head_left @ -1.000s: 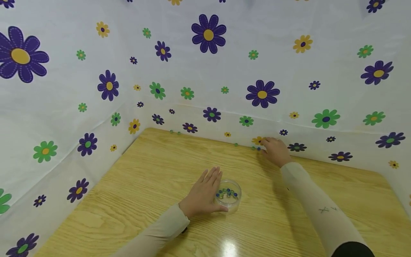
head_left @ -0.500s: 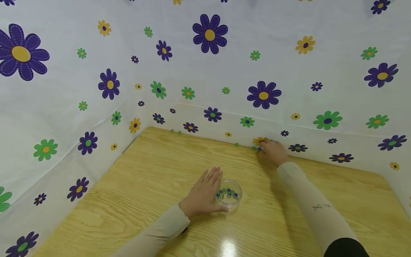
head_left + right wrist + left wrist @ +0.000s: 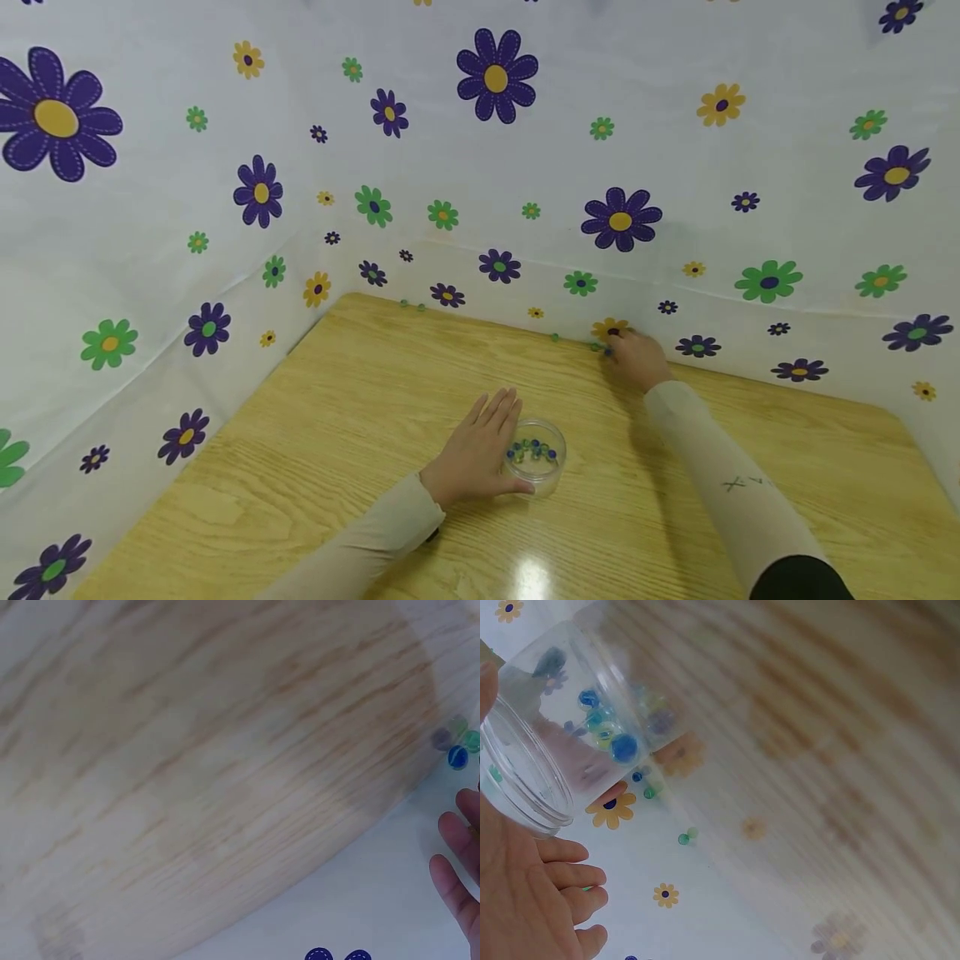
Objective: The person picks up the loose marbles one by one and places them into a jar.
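Note:
A clear round jar point(image 3: 550, 482) stands on the table with several blue and green marbles point(image 3: 624, 748) at its bottom. My left hand point(image 3: 474, 457) rests against the jar's left side, fingers straight and thumb along its front. At the table's back edge, my right hand point(image 3: 640, 360) reaches down to a blue marble point(image 3: 457, 757). A green marble point(image 3: 472, 741) lies right beside that blue one. The right wrist view shows the relaxed outer fingers point(image 3: 454, 889) below these marbles; the thumb and index finger lie mostly outside it.
Along the back edge lie a single green marble point(image 3: 555, 337) and, farther left, two more: one green marble point(image 3: 403, 303) and another green marble point(image 3: 422, 307). A white flowered cloth point(image 3: 420, 175) rises behind and left of the wooden table point(image 3: 360, 392).
My right hand has shifted slightly left, its fingertips coming down at the blue marble, which sits a touch nearer me. The left hand and jar have stayed in place.

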The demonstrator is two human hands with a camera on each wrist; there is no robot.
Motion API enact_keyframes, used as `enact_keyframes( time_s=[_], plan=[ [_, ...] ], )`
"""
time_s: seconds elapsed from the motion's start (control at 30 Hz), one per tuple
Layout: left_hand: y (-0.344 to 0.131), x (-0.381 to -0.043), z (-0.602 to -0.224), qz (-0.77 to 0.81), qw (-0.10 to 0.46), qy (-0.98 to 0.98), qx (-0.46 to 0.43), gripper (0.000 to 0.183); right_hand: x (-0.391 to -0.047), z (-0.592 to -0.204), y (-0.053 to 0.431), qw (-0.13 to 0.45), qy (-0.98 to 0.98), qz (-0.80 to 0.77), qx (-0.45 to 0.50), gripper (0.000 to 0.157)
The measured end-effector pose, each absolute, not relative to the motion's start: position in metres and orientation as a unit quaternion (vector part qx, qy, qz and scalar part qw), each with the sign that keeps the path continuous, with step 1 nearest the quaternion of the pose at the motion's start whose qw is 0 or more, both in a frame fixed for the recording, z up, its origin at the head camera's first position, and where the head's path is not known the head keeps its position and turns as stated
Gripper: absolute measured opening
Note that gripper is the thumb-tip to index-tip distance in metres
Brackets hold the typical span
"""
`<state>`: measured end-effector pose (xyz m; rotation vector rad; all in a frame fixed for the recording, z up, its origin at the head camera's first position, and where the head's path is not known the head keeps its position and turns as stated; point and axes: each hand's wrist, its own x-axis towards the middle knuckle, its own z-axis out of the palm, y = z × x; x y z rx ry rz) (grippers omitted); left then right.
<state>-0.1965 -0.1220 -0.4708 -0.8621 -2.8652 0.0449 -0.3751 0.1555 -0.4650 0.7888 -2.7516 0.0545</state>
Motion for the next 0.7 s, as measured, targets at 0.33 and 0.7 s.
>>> enact_keyframes(
  time_s=[0.33, 0.7],
  plan=[
    [-0.1219, -0.1963, -0.4682, 0.018, 0.078, -0.954, -0.288, 0.112, -0.3757, -0.4658, 0.1515, 0.123, -0.955, 0.009, 0.269, 0.019],
    [-0.1201, -0.1969, -0.4677, 0.02, 0.066, -0.957, -0.283, 0.112, -0.3798, -0.4701, 0.1477, 0.127, -0.951, -0.003, 0.281, 0.021]
  ],
)
